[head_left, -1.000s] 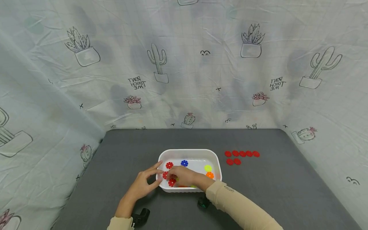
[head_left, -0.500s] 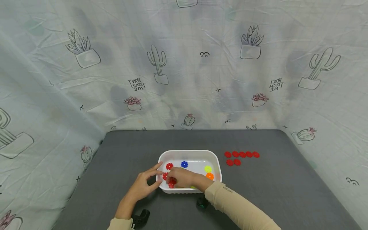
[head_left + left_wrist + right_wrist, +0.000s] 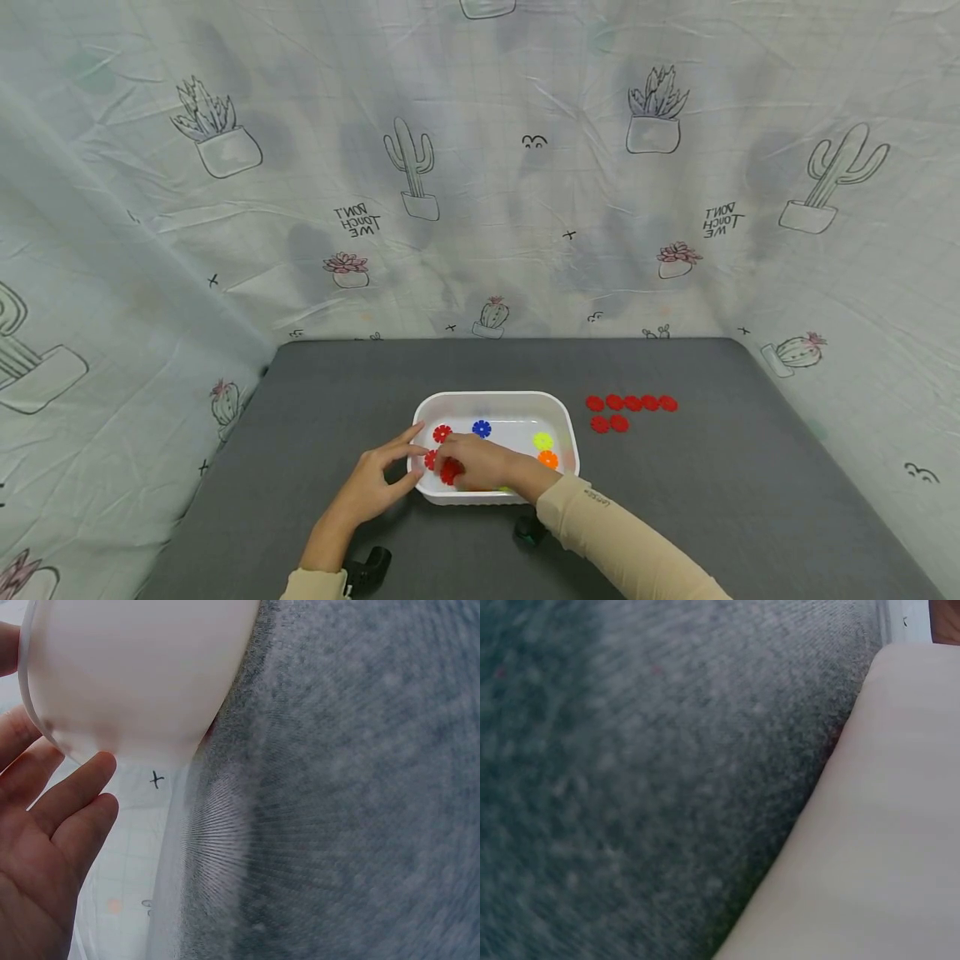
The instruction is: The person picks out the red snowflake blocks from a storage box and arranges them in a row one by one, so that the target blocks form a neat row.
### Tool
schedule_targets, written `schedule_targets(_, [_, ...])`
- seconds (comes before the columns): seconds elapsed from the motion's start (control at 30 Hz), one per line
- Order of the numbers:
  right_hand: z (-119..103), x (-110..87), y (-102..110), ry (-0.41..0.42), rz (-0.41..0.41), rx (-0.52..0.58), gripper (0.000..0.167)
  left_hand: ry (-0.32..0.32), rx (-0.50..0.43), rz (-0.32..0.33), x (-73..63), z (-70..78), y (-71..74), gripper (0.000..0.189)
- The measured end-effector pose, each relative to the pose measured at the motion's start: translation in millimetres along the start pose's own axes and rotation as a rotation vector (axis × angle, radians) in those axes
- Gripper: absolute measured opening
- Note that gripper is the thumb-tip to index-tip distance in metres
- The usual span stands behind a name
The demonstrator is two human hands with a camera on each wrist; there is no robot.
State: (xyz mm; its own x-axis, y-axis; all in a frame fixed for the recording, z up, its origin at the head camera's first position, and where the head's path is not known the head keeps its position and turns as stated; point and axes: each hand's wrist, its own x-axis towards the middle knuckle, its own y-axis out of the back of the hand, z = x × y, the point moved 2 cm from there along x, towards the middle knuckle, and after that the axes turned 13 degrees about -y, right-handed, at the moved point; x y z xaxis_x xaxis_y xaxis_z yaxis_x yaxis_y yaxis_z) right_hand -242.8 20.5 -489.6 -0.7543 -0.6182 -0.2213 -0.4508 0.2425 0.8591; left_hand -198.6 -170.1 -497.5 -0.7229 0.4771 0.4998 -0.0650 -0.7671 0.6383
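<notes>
A white plastic tray (image 3: 493, 400) holds notched plastic interlocking discs. My right hand (image 3: 480, 462) reaches into its near left part, fingers bent downward, pinching a red interlocking disc (image 3: 451, 472) at the fingertips. The fingers partly cover that disc. Close by lie two more red discs, one (image 3: 442, 433) farther back and one (image 3: 431, 459) at the left wall. My left hand (image 3: 371, 483) touches the tray's left end with spread fingers. In the left wrist view, its fingers (image 3: 86, 787) lie against the tray's outer wall (image 3: 150, 675). The right wrist view shows only the tray's outside and the tabletop.
A blue disc (image 3: 482, 428), a yellow-green disc (image 3: 543, 442) and an orange disc (image 3: 548, 460) lie elsewhere in the tray. Right of the tray, several red discs (image 3: 632, 403) form two rows on the grey table (image 3: 675, 500). Printed white cloth (image 3: 480, 208) stands behind the table.
The right fingers have dipped a little in the tray and come up slightly, with the red disc shifting at their tips. An orange-red piece under the hand is partly covered. The left hand stays put.
</notes>
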Motion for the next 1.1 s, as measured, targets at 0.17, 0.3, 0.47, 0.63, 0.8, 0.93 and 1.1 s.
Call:
schedule_targets(0.17, [3.7, -1.6, 2.8, -0.049, 0.005, 0.107, 0.026, 0.006, -0.011, 0.005, 0.4, 0.0, 0.1, 0.028])
schedule_targets(0.3, [6.2, -4.3, 6.8, -0.066, 0.015, 0.186, 0.026, 0.011, -0.007, 0.003, 0.5, 0.0, -0.2, 0.028])
schedule_targets(0.47, [10.8, -9.2, 12.0, -0.084, 0.019, 0.263, 0.025, 0.013, 0.009, -0.002, 0.7, -0.4, -0.4, 0.028])
schedule_targets(0.63, [19.7, -16.6, 19.0, -0.092, 0.04, 0.342, 0.025, 0.012, 0.011, 0.001, 0.8, -0.6, -0.2, 0.027])
schedule_targets(0.8, [33.7, -29.1, 29.5, -0.087, 0.061, 0.457, 0.026, 0.023, 0.005, -0.004, 1.1, -0.7, -0.4, 0.027])
schedule_targets(0.93, [48.8, -39.5, 38.2, -0.096, 0.093, 0.576, 0.027, 0.046, 0.001, -0.004, 1.0, -0.5, -0.3, 0.028])
schedule_targets(1.1, [69.3, -55.8, 46.9, -0.106, 0.133, 0.695, 0.029, 0.065, -0.008, -0.004, 0.5, 0.2, -0.5, 0.028])
